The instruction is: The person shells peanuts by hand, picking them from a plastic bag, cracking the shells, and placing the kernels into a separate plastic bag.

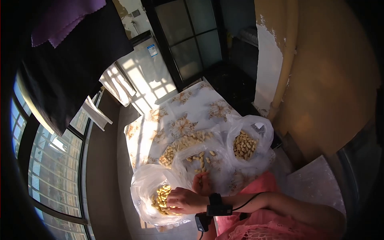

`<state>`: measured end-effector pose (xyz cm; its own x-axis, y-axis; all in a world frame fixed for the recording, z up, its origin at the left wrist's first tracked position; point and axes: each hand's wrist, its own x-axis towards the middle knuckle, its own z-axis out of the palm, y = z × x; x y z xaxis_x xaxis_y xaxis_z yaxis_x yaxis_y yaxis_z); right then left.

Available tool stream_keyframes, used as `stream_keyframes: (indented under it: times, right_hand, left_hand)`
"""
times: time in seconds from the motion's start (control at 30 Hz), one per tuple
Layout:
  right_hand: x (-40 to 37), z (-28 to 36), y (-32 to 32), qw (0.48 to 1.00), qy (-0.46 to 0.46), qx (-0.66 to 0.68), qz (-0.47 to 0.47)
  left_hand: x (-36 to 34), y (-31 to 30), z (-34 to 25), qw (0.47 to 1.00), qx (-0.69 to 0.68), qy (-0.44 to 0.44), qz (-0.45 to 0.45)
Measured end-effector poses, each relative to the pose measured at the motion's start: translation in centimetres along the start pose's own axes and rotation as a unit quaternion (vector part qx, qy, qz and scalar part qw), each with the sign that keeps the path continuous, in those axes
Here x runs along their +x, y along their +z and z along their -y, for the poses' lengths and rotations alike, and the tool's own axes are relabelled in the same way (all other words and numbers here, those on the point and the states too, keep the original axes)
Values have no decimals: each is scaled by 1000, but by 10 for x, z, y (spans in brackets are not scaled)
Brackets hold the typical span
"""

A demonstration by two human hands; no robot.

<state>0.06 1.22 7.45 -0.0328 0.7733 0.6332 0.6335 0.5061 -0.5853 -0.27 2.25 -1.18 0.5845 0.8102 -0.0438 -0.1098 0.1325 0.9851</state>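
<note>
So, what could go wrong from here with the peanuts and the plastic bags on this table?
1. The bag under the right hand seems to lie at the edge of the table. Pushing deeper into it may tip it over the side and spill it.
2. The loose peanuts beyond the left hand lie in no bag, so a careless sweep could scatter them.

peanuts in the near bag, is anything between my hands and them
Nothing visible. The near bag lies open, and the hand with the wristband rests on its peanuts. The other hand is just beside the bag.
</note>
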Motion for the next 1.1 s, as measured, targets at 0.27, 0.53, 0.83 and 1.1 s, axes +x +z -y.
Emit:
stream_keyframes:
  times: [0.27,0.53,0.83,1.1]
  right_hand:
    - [-13,-4,-5,998,48,41,-17]
    - [-93,9,-173,960,193,-132,-152]
    - [-155,-51,-220,917,301,-243,-94]
    - [-140,-60,-209,912,248,-326,20]
  left_hand:
    - [-10,1,-22,1000,-8,-25,2]
    - [-14,4,-32,999,-13,39,9]
    - [-14,10,-39,1000,16,-7,-5]
    - [-14,11,-36,1000,17,-7,-19]
